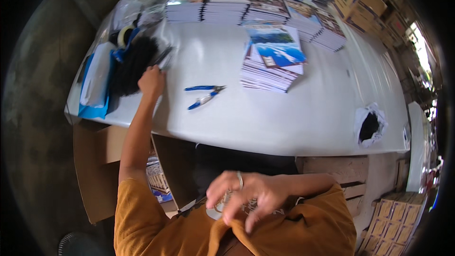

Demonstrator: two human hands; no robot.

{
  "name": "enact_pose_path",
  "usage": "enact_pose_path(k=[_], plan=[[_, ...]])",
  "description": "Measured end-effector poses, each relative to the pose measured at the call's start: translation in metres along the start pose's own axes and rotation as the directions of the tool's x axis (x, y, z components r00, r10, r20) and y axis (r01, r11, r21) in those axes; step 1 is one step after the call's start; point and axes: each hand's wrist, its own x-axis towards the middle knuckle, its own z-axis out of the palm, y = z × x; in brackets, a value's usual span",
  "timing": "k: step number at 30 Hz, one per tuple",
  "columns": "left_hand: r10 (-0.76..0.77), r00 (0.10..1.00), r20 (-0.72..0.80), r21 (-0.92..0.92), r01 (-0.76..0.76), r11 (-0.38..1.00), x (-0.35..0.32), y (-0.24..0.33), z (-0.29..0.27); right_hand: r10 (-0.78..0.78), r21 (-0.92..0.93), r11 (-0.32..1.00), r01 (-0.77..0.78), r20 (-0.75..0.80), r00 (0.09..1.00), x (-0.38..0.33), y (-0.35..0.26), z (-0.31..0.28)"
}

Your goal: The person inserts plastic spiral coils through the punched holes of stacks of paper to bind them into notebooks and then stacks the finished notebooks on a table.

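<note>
Your left hand [151, 81] is out at the black bundle [134, 64], fingers curled, grip unclear from here. Your right hand [251, 196] hangs loose at your chest, holding nothing. Blue-handled pliers [204, 94] lie just beside; booklet stack [274, 59] waits beyond. Next: secure that bundle.

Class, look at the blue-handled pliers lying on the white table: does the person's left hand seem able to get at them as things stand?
Probably yes. The left hand rests by the black bundle, and only bare white table lies between it and the blue-handled pliers to its right. Nothing covers them.
</note>
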Motion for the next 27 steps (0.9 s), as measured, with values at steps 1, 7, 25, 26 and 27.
enact_pose_path(k=[1,7,25,26,27], plan=[[-0.013,0.999,-0.04,0.034,0.014,0.999,0.002,0.002,-0.001,0.034,-0.085,0.995,-0.042,-0.101,0.994,-0.013,-0.003,-0.007],[-0.072,0.974,-0.217,0.202,0.117,0.972,0.025,0.047,-0.044,-0.175,-0.33,0.451,-0.829,-0.944,0.281,-0.111,0.058,-0.103],[0.675,0.734,-0.072,-0.436,-0.632,0.64,-0.008,0.26,-0.075,-0.005,-0.365,0.452,-0.814,-0.913,0.407,-0.09,0.133,-0.209],[0.7,0.691,-0.184,-0.483,-0.683,0.548,-0.005,0.256,-0.074,0.014,-0.348,0.538,-0.768,-0.907,0.421,-0.093,0.13,-0.214],[0.668,0.73,-0.148,-0.51,-0.635,0.58,-0.005,0.254,-0.083,0.033,-0.323,0.616,-0.718,-0.9,0.434,-0.098,0.128,-0.217]])
